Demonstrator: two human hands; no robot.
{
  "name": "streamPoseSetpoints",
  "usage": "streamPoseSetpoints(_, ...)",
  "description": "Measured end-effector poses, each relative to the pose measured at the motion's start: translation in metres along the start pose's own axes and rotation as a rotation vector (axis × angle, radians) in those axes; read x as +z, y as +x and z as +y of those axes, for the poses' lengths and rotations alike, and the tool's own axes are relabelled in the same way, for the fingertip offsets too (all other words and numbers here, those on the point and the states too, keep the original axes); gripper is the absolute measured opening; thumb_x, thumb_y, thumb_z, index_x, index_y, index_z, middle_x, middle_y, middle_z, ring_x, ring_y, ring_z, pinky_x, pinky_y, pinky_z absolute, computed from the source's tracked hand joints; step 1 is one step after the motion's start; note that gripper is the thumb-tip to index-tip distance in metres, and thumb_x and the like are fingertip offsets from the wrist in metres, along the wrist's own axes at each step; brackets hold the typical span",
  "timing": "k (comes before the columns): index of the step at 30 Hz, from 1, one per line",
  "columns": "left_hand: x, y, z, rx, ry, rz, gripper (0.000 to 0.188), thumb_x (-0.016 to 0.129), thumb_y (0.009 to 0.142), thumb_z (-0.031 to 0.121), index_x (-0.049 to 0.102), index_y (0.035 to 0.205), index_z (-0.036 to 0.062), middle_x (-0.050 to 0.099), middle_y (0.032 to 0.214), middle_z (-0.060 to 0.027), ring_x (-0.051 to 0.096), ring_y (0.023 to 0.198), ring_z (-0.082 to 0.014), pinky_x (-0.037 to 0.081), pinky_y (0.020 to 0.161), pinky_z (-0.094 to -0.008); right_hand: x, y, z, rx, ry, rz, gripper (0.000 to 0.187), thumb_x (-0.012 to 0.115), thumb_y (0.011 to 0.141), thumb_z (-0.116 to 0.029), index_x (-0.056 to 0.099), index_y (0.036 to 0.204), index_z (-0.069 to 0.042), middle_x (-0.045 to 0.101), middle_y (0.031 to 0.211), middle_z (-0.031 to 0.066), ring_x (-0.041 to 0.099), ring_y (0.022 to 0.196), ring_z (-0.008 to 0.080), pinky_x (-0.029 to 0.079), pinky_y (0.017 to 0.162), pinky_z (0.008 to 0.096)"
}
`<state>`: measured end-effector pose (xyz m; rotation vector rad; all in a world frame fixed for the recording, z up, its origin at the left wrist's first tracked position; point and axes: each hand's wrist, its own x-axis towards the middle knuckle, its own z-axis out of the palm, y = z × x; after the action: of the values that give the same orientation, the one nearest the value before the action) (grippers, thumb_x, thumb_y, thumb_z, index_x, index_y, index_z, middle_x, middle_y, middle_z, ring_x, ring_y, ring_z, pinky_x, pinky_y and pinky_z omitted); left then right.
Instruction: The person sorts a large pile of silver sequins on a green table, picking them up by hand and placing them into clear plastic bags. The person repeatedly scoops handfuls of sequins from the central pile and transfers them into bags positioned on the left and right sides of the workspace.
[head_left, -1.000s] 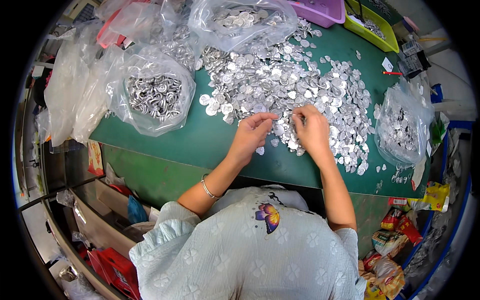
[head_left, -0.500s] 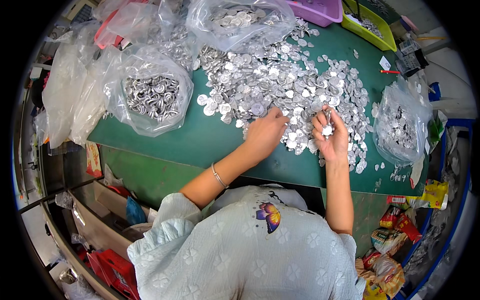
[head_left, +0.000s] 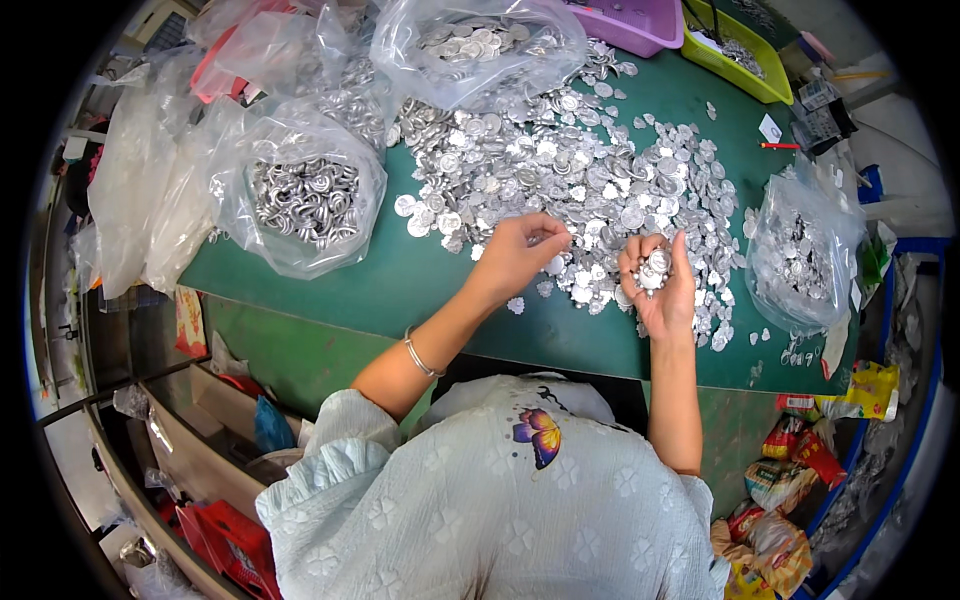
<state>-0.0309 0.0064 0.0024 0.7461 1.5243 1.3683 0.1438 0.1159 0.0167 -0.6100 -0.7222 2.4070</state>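
Observation:
A broad heap of small silver-coloured metal charms [head_left: 575,180] is spread over the green table [head_left: 430,305]. My left hand [head_left: 515,262] is over the near side of the heap. Its thumb and fingertips are pinched together, and I cannot make out what is between them. To its right my right hand [head_left: 668,300] is turned palm up, its fingers curled round several silver charms [head_left: 653,268]. Two loose charms lie apart from the heap, near the left wrist; one of them is a scalloped charm [head_left: 516,305].
Clear plastic bags of silver pieces stand at the left [head_left: 340,245], at the back [head_left: 400,60] and at the right [head_left: 795,305]. A purple basket [head_left: 640,40] and a yellow-green basket [head_left: 740,75] sit at the far edge. A red pen-like stick [head_left: 780,146] lies at the right.
My left hand has drawn back a little to the left, uncovering loose charms near the table's front. My right hand has lowered slightly and tipped palm up, showing more charms in it.

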Motion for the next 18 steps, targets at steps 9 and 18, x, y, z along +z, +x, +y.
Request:
streamPoseSetpoints(9,0.013,-0.013,0.011,-0.287,-0.341,-0.101,0.015,0.059,0.088,0.014,0.06,0.093,-0.0006,0.06,0.078,-0.0009,0.033,0.05,0.0003,0.024,0.042,-0.0172,0.012,-0.017,0.025,-0.043,-0.685,0.134,0.028,0.05,0.093,-0.023,0.059,0.105,0.001,0.051,0.064,0.0013,0.047,0.054,0.0095,0.035,0.047,0.0215)
streamPoseSetpoints(18,0.029,-0.019,0.015,-0.12,-0.127,-0.089,0.019,0.059,0.087,0.017,0.061,0.102,0.0052,0.063,0.088,0.0022,0.042,0.059,0.0011,0.027,0.045,-0.0144,-0.033,-0.056,-0.026,-0.448,-1.223,0.578,0.022,0.059,0.087,-0.018,0.062,0.085,0.003,0.061,0.072,0.0018,0.051,0.066,0.008,0.042,0.06,0.0241)
